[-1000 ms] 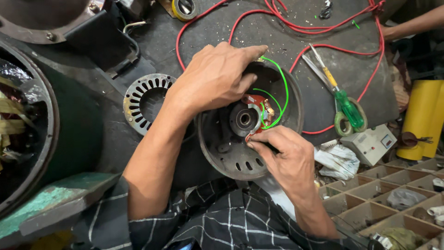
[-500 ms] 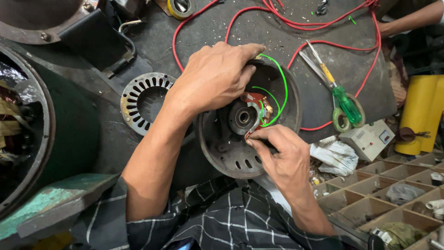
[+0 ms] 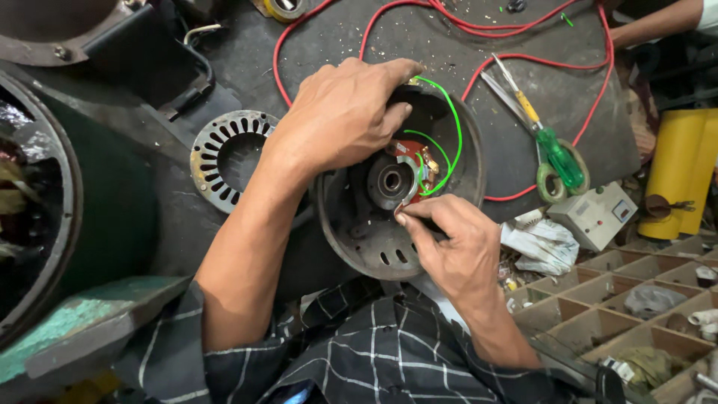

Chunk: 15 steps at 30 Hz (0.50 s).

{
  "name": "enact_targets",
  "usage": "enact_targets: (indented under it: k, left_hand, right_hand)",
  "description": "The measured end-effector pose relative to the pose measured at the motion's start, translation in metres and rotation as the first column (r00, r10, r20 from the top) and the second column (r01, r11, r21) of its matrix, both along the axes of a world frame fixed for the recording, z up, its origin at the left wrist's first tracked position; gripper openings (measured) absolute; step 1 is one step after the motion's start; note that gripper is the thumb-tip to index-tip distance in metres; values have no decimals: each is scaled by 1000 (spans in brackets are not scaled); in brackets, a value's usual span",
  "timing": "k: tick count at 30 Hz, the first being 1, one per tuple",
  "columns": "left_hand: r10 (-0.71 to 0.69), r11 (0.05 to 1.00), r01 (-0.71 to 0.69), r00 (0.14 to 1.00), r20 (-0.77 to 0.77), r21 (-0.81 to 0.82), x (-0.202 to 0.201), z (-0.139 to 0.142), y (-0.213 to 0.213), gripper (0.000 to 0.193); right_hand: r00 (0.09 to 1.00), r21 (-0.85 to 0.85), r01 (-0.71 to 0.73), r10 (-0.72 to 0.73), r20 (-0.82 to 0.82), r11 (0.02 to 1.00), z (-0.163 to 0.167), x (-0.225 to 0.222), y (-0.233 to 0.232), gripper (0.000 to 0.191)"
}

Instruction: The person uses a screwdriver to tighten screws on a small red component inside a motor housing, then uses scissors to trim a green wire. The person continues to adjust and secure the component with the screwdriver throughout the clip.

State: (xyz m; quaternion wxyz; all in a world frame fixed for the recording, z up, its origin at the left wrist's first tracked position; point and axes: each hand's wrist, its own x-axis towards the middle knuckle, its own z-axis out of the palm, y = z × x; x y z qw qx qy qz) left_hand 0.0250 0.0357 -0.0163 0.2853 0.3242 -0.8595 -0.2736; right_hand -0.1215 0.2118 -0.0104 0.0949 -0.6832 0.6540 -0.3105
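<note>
Work surface: dark, dusty workbench top (image 3: 419, 45), seen from above.
Central object: round, dark grey metal motor end housing (image 3: 359, 232), dish-shaped with slotted vents, lying open side up in the middle of the workbench, just in front of the person.
Hub: steel bearing hub (image 3: 390, 180) at the centre of the housing, with a red terminal plate (image 3: 410, 150) just beside it.
Wiring: thin green wire (image 3: 453, 127) looping from the housing's upper rim down to the terminal plate.
Left hand (image 3: 340, 120): laid palm down over the housing's upper left rim, fingers bent over the edge and gripping it.
Right hand (image 3: 456, 243): thumb and forefinger pinched together at the terminal plate, right of the hub; what lies between the fingertips is too small to tell.
Left of the housing: ring-shaped laminated steel stator core (image 3: 224, 157), lying flat.
Right of the housing: green-handled scissors (image 3: 550, 153), a red cable (image 3: 523, 67) curving around them, and a small grey switch box (image 3: 594, 215).
Lower right: wooden tray of small compartments (image 3: 598, 299).
</note>
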Motion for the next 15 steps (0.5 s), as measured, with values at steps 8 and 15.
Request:
enact_targets:
  k: [8, 15]
  left_hand:
    - [6, 1000, -6, 1000, 5, -28, 0, -1, -1, 41]
    - [10, 999, -10, 1000, -3, -32, -1, -3, 0, 42]
  right_hand:
    - [996, -16, -51, 50, -78, 999, 8, -3, 4, 15]
    - [997, -29, -14, 12, -70, 999, 4, -2, 2, 15]
